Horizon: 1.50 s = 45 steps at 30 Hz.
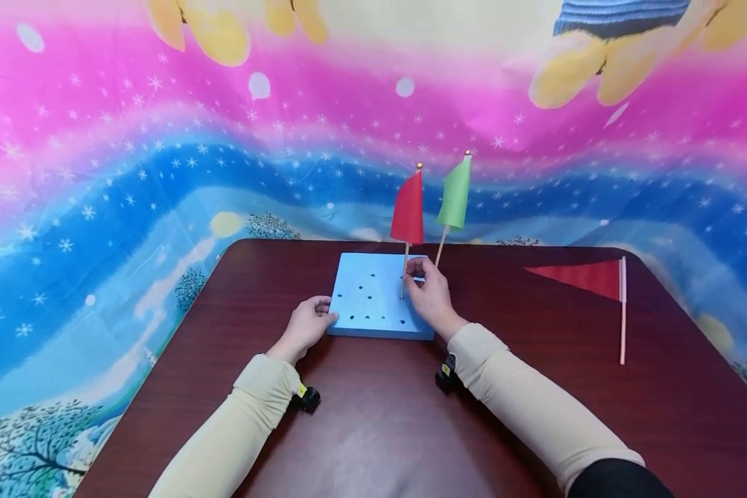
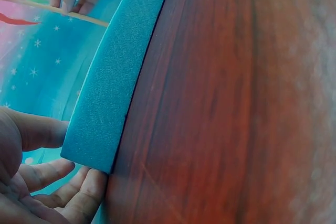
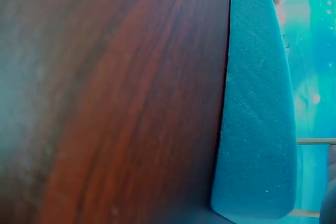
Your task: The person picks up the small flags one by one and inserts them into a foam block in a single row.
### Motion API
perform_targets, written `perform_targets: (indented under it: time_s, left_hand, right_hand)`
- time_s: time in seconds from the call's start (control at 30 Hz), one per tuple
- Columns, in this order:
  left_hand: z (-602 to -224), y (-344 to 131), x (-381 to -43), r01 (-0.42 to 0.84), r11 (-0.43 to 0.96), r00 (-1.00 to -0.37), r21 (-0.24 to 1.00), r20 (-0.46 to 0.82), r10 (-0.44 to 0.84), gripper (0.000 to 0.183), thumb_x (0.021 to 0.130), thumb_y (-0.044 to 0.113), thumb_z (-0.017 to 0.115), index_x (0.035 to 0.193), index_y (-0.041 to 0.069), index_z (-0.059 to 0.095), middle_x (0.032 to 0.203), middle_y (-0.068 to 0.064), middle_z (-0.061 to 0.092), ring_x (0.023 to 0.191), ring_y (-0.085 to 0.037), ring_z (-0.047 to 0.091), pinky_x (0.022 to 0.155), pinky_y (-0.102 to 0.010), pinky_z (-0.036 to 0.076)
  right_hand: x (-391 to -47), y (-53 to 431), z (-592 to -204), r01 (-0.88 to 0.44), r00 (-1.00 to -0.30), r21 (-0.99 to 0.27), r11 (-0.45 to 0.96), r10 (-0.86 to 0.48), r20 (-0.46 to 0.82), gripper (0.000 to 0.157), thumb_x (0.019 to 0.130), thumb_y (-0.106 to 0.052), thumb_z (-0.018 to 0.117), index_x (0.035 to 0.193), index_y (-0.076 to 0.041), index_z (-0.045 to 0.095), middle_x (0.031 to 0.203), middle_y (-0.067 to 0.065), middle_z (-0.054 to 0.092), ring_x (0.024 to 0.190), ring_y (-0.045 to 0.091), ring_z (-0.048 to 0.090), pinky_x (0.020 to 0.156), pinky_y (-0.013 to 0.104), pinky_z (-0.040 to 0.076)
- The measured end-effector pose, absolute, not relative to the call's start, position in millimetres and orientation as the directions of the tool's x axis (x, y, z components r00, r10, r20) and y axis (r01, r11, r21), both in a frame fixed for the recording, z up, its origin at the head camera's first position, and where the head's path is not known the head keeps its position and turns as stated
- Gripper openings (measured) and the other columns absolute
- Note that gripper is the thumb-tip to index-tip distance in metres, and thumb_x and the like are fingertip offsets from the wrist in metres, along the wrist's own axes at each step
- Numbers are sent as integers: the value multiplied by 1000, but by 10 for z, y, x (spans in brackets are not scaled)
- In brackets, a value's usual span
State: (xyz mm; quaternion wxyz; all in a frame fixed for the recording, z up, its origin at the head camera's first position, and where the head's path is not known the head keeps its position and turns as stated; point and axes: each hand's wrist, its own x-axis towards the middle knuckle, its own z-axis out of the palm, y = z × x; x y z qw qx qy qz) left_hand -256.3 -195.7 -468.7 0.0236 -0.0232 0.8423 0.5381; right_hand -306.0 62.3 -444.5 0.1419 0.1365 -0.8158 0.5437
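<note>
A light blue board (image 1: 386, 287) dotted with small holes lies flat on the table. Its front side face shows close up in both wrist views. At the board's left edge my left hand (image 1: 308, 325) holds the front corner, thumb (image 2: 44, 132) on top and the other fingers against the side. My right hand (image 1: 431, 294) pinches the thin wooden stick of a red flag (image 1: 407, 211) low down. The stick stands nearly upright, its bottom end at a hole in the board. Behind that hand rises a green flag (image 1: 454, 197), tilted a little right, its stick's lower end hidden.
A red triangular flag (image 1: 582, 278) on a pale stick lies on the right of the dark brown table (image 1: 535, 387). Behind the table hangs a colourful printed cloth (image 1: 324, 138). Small black cameras sit at both wrists.
</note>
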Motion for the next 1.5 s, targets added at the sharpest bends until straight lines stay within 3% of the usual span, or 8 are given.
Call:
perform_targets:
  time_s: [0.4, 0.67, 0.77, 0.9, 1.27, 1.5]
  left_hand:
    - [-4710, -1979, -2573, -72, 420, -997, 905, -73, -13, 46, 100, 8, 66, 142, -5, 54, 129, -23, 59, 122, -35, 57, 98, -47, 50]
    - [-4701, -1980, -2537, -74, 422, -997, 903, -79, -6, 46, 101, 8, 65, 143, -6, 53, 131, -23, 58, 124, -36, 56, 99, -48, 49]
    - [-4696, -1983, -2532, -78, 425, -997, 902, -83, -8, 46, 101, 8, 64, 143, -6, 53, 131, -23, 58, 125, -37, 56, 99, -48, 49]
    - [-4689, -1983, -2535, -79, 427, -996, 901, -85, -4, 47, 101, 9, 65, 144, -5, 53, 131, -23, 58, 125, -37, 56, 99, -48, 49]
    - [-4675, -1986, -2532, -63, 433, -997, 899, -76, 13, 46, 102, 9, 64, 144, -6, 52, 132, -23, 57, 125, -37, 55, 99, -48, 49]
    - [-4666, -1974, -2533, -67, 434, -997, 898, -82, 15, 46, 102, 8, 63, 144, -6, 52, 131, -24, 57, 124, -36, 56, 98, -48, 49]
  right_hand:
    - [-2950, 781, -4354, -377, -921, -840, 390, -60, 386, 22, 99, -3, 65, 120, 4, 62, 116, 18, 66, 108, 32, 64, 95, 47, 55]
    - [-2912, 970, -4368, -391, -914, -841, 373, -54, 401, 21, 99, -3, 63, 119, 3, 65, 113, 21, 67, 99, 30, 64, 82, 25, 52]
    - [-2910, 1042, -4358, -391, -914, -841, 373, -48, 403, 21, 99, -2, 63, 119, 4, 66, 111, 22, 68, 98, 31, 64, 81, 23, 51]
    - [-2913, 1179, -4356, -373, -918, -829, 417, -39, 394, 23, 101, -5, 62, 121, 5, 65, 111, 19, 69, 99, 30, 64, 82, 26, 50]
    - [-2942, 1618, -4390, -289, -946, -796, 531, -33, 322, 29, 104, -12, 59, 127, 4, 64, 118, 21, 67, 110, 35, 61, 96, 48, 48]
    - [-2923, 1837, -4421, -238, -960, -778, 582, -19, 279, 30, 105, -13, 58, 129, 4, 63, 120, 23, 66, 113, 37, 61, 99, 50, 47]
